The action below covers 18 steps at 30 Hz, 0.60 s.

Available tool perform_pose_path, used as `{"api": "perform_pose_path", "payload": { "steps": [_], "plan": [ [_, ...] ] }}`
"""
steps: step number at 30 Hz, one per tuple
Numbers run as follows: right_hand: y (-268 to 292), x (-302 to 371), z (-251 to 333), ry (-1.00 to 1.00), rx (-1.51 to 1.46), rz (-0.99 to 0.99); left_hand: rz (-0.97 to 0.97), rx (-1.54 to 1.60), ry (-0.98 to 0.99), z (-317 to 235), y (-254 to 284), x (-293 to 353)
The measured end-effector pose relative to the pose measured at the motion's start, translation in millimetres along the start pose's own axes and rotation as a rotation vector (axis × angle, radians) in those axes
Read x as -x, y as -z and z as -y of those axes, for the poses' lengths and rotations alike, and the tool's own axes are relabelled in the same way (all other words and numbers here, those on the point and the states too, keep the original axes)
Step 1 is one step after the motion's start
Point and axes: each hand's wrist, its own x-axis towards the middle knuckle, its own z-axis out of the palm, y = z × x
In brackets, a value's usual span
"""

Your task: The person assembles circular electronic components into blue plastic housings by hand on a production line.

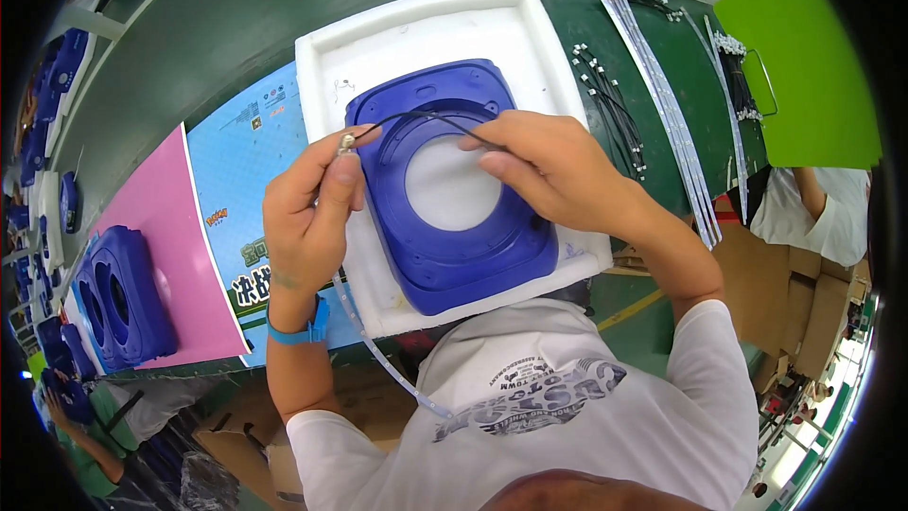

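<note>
Above a blue plastic housing (454, 270) with a large round opening, a thin black cable (416, 114) arcs between my hands. My left hand (312, 199) pinches its left end, where a small whitish connector (347, 141) shows at the fingertips. A white LED strip (374, 350) hangs below that hand and runs toward my shirt; its join to the cable is hidden. The cable's other end goes into my right hand (558, 166), closed between thumb and fingers. Beneath the housing lies a white foam tray (416, 9) with raised edges.
Right of the tray lie several black cables (610, 104) with white connectors and a bundle of LED strips (662, 104). A bright green panel (799, 57) stands beyond them. Left are a printed blue-and-pink sheet (180, 213) and another blue housing (147, 298). Another person's sleeve (837, 227) is at right.
</note>
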Motion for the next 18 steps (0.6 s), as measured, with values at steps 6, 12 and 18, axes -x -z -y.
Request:
{"api": "perform_pose_path", "payload": {
  "steps": [6, 12, 18],
  "plan": [
    [8, 0, -5, 0.022, 0.159, 0.040, -0.021, -0.015, 0.002, 9, 8, 4],
    [13, -15, -11, 0.204, 0.233, 0.085, -0.054, 0.093, -0.106, 13, 2, 7],
    [-19, -38, -28, 0.124, 0.145, -0.059, 0.060, -0.070, -0.117, 20, -13, 5]
  ]
}}
